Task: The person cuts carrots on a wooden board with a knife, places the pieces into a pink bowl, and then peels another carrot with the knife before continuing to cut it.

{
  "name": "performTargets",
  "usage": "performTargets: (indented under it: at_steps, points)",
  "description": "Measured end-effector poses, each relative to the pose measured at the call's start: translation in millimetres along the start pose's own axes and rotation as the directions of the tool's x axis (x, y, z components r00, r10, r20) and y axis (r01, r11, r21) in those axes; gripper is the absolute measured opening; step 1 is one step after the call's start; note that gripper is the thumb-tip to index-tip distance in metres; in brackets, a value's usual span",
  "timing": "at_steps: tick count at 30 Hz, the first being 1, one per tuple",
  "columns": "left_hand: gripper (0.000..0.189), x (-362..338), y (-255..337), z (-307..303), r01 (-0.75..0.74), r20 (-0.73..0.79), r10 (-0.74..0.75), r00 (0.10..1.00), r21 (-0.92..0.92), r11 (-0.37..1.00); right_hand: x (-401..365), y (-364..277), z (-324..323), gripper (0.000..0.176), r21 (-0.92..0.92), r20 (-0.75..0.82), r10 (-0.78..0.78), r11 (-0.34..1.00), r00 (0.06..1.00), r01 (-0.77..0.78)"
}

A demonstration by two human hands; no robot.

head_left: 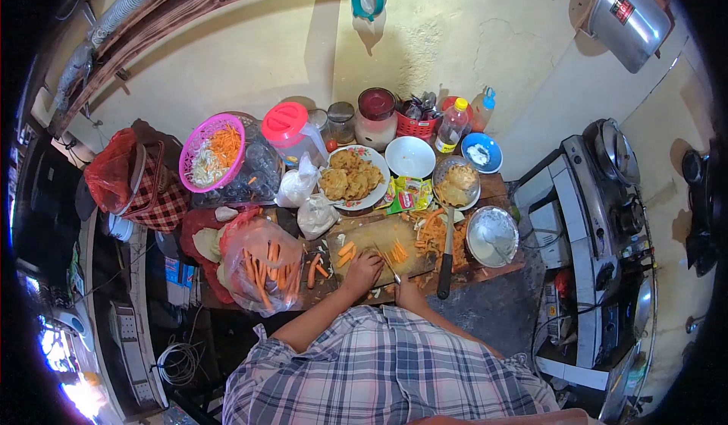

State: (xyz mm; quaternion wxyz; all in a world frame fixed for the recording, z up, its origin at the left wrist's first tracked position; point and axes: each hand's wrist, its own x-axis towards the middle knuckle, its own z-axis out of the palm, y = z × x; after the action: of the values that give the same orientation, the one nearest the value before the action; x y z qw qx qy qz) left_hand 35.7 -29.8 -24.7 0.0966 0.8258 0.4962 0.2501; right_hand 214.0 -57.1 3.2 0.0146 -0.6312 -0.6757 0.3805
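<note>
On the wooden cutting board, my left hand presses down with its fingers bent together over what looks like a piece of carrot. My right hand is closed round the handle of a knife, whose blade points away from me beside my left fingertips. Thin carrot sticks lie just right of the blade. Thicker carrot pieces rest left of my left hand. A pile of carrot peelings is at the board's right side. Further left, a clear plastic bag holds several carrots.
Behind the board stand a plate of fritters, a white bowl and a pink basket of shredded vegetables. A black-handled ladle overhangs the front edge at right, near a metal bowl. The stove stands far right.
</note>
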Motion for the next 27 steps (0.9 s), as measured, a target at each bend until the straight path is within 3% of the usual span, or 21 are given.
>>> performTargets:
  at_steps: [7,12,18,20,27]
  points:
    - [0.021,-2.2,1.4,1.2,-0.002,0.019,0.002,1.0,0.025,1.0,7.2,-7.3,7.0,0.026,-0.09,-0.047,0.029,0.995,0.998,-0.033]
    - [0.023,-0.1,-1.8,-0.8,-0.015,0.059,0.013,0.998,0.027,1.0,2.8,-12.3,1.4,0.024,-0.033,-0.056,0.021,0.999,0.998,-0.023]
    - [0.026,-0.1,-5.0,-3.3,0.074,0.072,-0.064,0.995,-0.142,0.987,3.2,1.4,7.4,0.026,0.03,-0.06,-0.038,0.999,0.997,0.04]
    - [0.029,-2.5,-4.6,-4.6,-0.09,0.083,0.088,0.993,0.014,0.996,2.8,0.3,8.1,0.027,0.013,-0.047,-0.062,0.998,0.997,0.062]
    - [0.032,1.7,-1.8,-8.8,-0.026,0.147,0.035,0.989,-0.056,0.998,2.9,-3.5,0.6,0.029,-0.021,0.027,0.005,1.0,1.0,-0.004]
